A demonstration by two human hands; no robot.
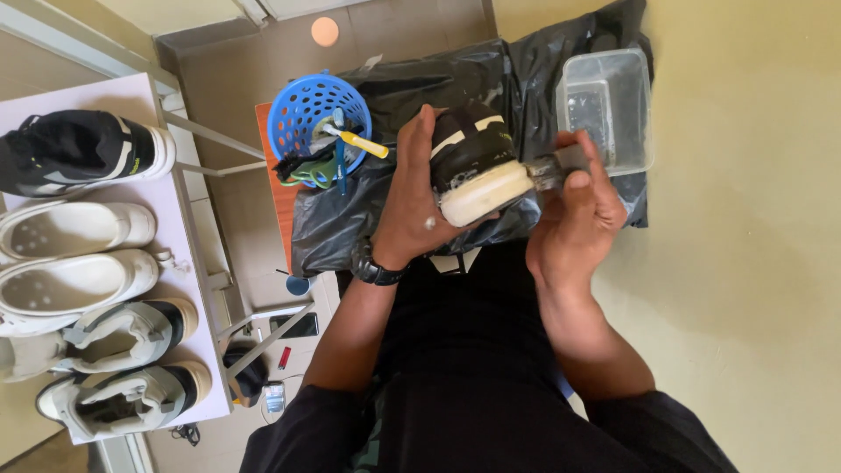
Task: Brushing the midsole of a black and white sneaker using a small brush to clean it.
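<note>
We hold a black shoe with a cream-white sole over our lap, above a black plastic sheet. Its long axis runs roughly away from us and a little to the left, so that one rounded end, with the sole rim, faces us and the rest points toward the far wall. Which end is the toe we cannot tell.

Our left hand is closed around the shoe's left side, palm against it, thumb up along the upper, with a black watch on the wrist. Our right hand is closed around a brush handle, fingers curled tight, and the brush end touches the sole's right edge.

Just beyond the right hand sits a clear plastic tub on the sheet. To the left of the shoe stands a blue basket holding brushes and tools. Further left, well apart, a white shelf carries a black sneaker, two white clogs and two grey sneakers.
</note>
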